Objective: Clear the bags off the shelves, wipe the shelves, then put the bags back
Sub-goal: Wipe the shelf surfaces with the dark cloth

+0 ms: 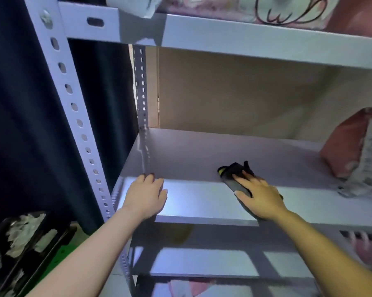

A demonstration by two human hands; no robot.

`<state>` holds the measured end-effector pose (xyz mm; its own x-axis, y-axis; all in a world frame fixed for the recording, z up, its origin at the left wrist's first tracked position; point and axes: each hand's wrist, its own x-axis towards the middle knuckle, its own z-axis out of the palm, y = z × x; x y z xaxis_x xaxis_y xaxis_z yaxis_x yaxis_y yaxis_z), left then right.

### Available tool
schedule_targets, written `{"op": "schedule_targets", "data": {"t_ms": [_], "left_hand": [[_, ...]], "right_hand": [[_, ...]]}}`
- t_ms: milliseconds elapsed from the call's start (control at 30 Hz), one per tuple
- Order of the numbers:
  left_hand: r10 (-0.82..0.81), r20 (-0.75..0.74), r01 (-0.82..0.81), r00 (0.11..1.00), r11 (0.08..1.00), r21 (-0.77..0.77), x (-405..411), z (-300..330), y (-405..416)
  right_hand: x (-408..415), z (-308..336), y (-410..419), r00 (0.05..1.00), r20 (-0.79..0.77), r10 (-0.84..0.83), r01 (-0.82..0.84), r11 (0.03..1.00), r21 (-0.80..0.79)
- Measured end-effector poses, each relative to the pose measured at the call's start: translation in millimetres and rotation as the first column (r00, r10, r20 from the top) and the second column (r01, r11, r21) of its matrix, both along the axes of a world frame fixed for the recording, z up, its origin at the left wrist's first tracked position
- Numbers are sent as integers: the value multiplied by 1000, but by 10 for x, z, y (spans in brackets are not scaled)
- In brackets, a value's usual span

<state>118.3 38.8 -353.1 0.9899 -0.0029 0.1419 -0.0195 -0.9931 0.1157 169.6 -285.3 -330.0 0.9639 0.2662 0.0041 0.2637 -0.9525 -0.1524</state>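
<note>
Wiping is underway: right hand [259,195] presses a dark cloth [234,171] flat-fingered on the cleared white metal shelf [180,155], left hand [147,195] rests open, pink bag [348,144] remains.

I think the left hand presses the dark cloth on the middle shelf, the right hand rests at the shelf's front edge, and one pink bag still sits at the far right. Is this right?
Not quite: the hands are swapped. In the head view the right hand presses the dark cloth on the middle shelf, and the left hand rests at its front edge. The pink bag does sit at the far right.
</note>
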Motion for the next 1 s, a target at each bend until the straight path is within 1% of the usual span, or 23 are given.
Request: {"op": "schedule_targets", "data": {"t_ms": [67,167,233,367,433,533,633,700,800,900,1000], "left_hand": [[-12,7,12,1000,1000,-23,-27,2,-149],[-33,35,33,999,999,-15,-74,-9,-347],[-53,9,53,999,998,-12,-107,0,-457],[-54,-29,56,998,997,51,-184,15,-699],[-65,-40,67,997,996,58,-223,18,-849],[-165,-55,166,985,986,16,-291,60,-1226],[-240,-69,233,968,968,-92,-405,166,-1761],[-270,-71,254,960,951,-175,-468,228,-2123],[-281,-66,264,957,945,-192,-551,328,-2656],[-313,-5,305,950,928,-215,-623,517,-3223],[-349,68,355,935,914,-198,-675,755,-3766]], "right_hand": [[8,-5,-129,993,3,-117,117,993,-7],[-53,15,-23,988,-33,-151,150,988,-20],[-132,35,16,994,-39,-101,100,995,-24],[-385,45,-103,994,-79,77,-76,997,16],[-526,31,-190,986,-65,155,-155,988,12],[-643,40,-417,974,-30,224,-224,974,-23],[-728,75,-774,973,-2,229,-229,973,-34],[-799,124,-1079,975,13,220,-220,975,-5],[-904,189,-1649,981,47,191,-193,981,39],[-1003,256,-2289,984,93,151,-161,980,114],[-1156,439,-2836,981,151,118,-145,974,177]]}}
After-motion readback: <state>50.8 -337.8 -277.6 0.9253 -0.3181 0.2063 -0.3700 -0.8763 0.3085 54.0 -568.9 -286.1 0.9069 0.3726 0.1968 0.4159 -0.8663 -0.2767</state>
